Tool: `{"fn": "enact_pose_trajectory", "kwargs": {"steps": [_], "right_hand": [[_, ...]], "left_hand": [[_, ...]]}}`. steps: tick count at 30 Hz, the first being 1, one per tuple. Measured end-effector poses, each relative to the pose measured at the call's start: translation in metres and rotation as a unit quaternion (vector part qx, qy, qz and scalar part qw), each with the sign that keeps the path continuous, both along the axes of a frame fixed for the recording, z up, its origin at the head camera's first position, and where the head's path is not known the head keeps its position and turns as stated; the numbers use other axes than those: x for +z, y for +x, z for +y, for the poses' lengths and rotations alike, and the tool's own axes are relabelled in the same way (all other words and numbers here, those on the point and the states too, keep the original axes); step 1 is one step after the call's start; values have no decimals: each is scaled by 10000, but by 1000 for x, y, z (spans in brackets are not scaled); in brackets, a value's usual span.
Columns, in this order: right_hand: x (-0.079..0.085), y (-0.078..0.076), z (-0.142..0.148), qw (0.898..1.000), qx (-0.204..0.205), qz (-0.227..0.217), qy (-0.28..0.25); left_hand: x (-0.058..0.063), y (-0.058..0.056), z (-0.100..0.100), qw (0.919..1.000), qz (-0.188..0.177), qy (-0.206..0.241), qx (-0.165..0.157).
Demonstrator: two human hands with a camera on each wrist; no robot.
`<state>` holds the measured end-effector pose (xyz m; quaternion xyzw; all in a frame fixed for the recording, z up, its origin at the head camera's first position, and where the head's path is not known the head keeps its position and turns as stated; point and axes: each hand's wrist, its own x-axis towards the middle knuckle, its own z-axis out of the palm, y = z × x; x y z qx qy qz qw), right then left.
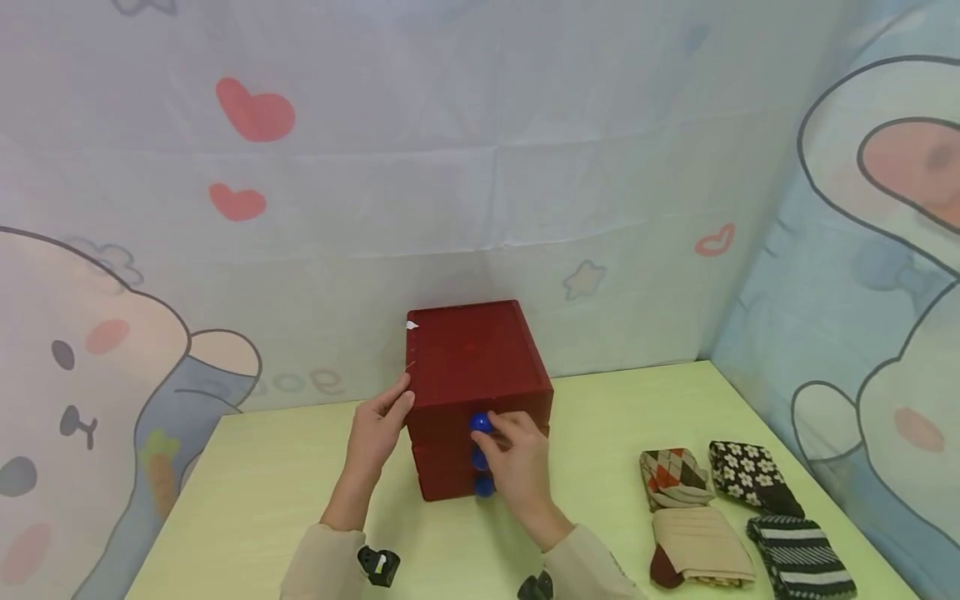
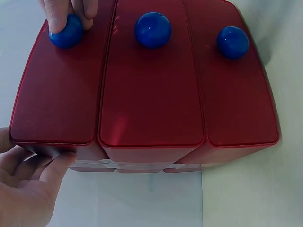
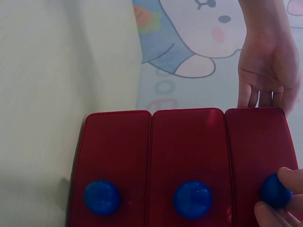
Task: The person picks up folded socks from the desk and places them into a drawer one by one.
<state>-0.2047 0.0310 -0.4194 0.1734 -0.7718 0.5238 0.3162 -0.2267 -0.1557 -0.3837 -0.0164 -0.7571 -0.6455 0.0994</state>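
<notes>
A dark red drawer cabinet (image 1: pixel 472 358) stands on the table, its three drawers stacked one above another. Each drawer front has a round blue knob; the middle knob (image 2: pixel 153 30) and bottom knob (image 2: pixel 232 42) show plainly in the left wrist view. My right hand (image 1: pixel 519 458) pinches the top knob (image 3: pixel 275 191) between thumb and fingers. Against the cabinet's left side, near the upper front corner, rests my left hand (image 1: pixel 378 429), its fingers extended along the side. The left palm shows in the right wrist view. All drawer fronts look level with one another.
To the right on the pale green table (image 1: pixel 600 467) lie folded socks: an argyle pair (image 1: pixel 673 477), a black floral pair (image 1: pixel 753 475), a beige pair (image 1: pixel 705 542) and a striped pair (image 1: pixel 801 557). A printed cloth (image 1: pixel 450 167) hangs close behind the cabinet.
</notes>
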Motion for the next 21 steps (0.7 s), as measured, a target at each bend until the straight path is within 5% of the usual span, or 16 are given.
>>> {"fn": "enact_pose_trajectory", "kwargs": {"steps": [12,21], "right_hand": [[1,2,2,9999,42,-133,54],[0,13,9,9994,139,162,267]], "left_hand": [[5,1,-1,9989,-36,-461,-31],[9,3,-4,9985,-344,-307,-291]]}}
